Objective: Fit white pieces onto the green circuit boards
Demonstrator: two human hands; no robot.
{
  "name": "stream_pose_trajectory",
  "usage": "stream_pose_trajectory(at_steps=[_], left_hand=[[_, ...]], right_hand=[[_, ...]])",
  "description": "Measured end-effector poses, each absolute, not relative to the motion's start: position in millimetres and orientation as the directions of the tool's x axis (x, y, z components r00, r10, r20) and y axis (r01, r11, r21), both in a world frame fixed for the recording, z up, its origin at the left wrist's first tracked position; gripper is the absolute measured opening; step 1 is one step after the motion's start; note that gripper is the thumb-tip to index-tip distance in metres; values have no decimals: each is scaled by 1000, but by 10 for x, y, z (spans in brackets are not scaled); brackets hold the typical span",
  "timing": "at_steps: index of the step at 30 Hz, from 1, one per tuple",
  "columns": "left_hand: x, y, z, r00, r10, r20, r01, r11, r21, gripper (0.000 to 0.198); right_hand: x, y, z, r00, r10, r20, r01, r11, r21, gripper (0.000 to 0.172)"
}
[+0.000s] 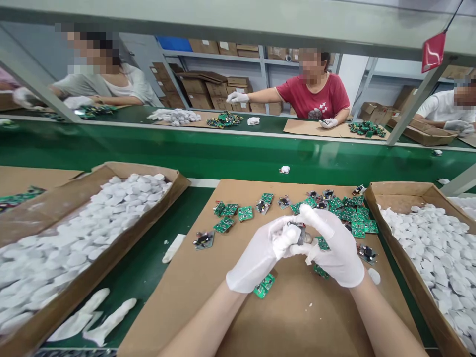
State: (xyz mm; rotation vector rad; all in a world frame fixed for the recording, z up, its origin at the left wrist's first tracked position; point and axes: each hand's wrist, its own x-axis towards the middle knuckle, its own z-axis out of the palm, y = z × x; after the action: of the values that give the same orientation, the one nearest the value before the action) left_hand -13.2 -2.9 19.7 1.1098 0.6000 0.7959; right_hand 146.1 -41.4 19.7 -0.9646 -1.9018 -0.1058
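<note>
Both my hands wear thin white gloves and meet above the cardboard sheet (208, 287). Between the fingertips of my left hand (253, 255) is a white plastic housing (287, 239). A small circuit board (300, 233) with dark and metallic parts sits at the housing's right side, partly hidden by fingers. My right hand (338, 245) curls round from the other side, its fingers closed at the board's edge. Beneath the hands lies a green circuit board (265, 286). More boards form a pile (349, 213) behind my right hand, and several lie scattered to the left.
Cardboard trays of white plastic pieces flank the sheet, a left tray (148, 233) and a right tray (405, 258). Discarded white gloves (107, 320) lie at lower left. A green conveyor belt (223, 153) runs across ahead, carrying a white piece (284, 169). Co-workers sit beyond it.
</note>
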Motion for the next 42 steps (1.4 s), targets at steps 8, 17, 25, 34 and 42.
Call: stream_pose_trajectory(at_steps=[8, 17, 25, 34, 42], left_hand=[[-116, -68, 310, 585, 809, -54, -219, 222, 950, 44], [-144, -38, 152, 610, 792, -13, -288, 237, 928, 34], [-124, -57, 205, 557, 828, -61, -252, 239, 938, 30], [-95, -70, 211, 578, 815, -34, -273, 233, 933, 33], [-124, -81, 228, 590, 807, -24, -269, 225, 936, 26]], right_hand=[[1504, -441, 180, -100, 718, 689, 439, 653, -617, 39], [1414, -421, 144, -15, 687, 726, 526, 623, -579, 21], [1475, -408, 173, -174, 645, 744, 573, 681, -456, 12], [1417, -410, 47, -8, 769, 639, 538, 542, -646, 9], [1476, -410, 50, -169, 666, 727, 517, 688, -510, 31]])
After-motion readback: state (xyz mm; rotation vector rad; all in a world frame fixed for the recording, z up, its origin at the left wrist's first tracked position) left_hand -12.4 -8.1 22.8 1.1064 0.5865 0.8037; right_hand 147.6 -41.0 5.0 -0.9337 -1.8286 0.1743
